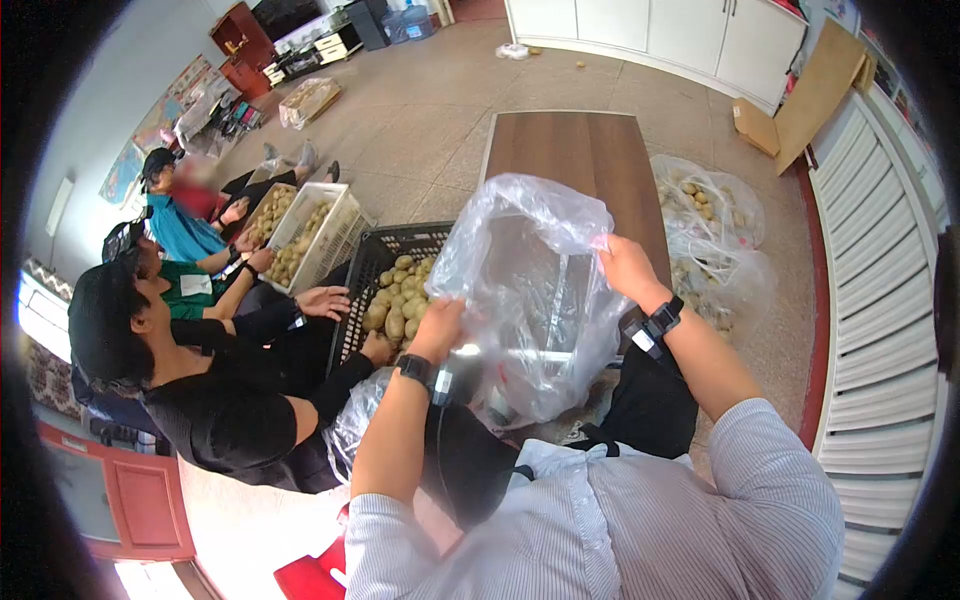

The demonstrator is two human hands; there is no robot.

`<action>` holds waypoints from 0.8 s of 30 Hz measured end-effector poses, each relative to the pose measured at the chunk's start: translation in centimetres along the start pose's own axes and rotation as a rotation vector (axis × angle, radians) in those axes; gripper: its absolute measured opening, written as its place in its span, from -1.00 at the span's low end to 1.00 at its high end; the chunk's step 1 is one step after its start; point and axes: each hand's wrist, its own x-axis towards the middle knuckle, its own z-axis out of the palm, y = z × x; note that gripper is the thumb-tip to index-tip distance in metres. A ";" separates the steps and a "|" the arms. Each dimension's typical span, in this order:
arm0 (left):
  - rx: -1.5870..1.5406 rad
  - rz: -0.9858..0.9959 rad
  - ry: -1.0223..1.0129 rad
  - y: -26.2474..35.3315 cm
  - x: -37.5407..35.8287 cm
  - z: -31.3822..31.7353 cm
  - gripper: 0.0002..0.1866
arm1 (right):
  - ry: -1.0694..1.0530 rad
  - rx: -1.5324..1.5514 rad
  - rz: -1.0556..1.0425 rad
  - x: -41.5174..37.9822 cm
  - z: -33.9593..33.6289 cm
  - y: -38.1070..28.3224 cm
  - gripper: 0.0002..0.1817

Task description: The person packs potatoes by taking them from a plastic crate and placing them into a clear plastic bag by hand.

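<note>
A clear plastic bag [462,250] hangs in front of my body with its mouth spread wide. My left hand [440,328] grips the bag's near left rim, fingers closed. On the opposite side, my right hand [632,268] pinches the right rim. Through the thin film I see the table edge; no contents can be made out. Just left of the bag stands a black plastic crate [352,290] of potatoes [398,300]. A co-worker's hand [325,302] is at that crate's edge, and their other hand [377,348] touches the potatoes.
A brown wooden-top table [570,140] stands ahead. Plastic bags of potatoes [700,200] lie on the floor at right, near a white radiator [880,300]. Co-workers sit along the left beside a white crate [335,215] of potatoes. White cabinets [660,40] line the back.
</note>
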 end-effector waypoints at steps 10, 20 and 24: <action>-0.143 0.317 0.117 12.0 -5.6 2.3 -0.66 | 0.082 0.468 -0.292 2.8 -2.0 -12.6 -0.67; -0.203 0.419 0.271 13.0 -6.3 2.3 -0.60 | 0.028 0.163 -0.939 1.5 1.6 -21.2 -0.63; -0.403 0.407 0.407 11.6 -4.9 -0.1 -0.71 | -0.016 0.038 -0.885 -1.0 1.4 -19.7 -0.46</action>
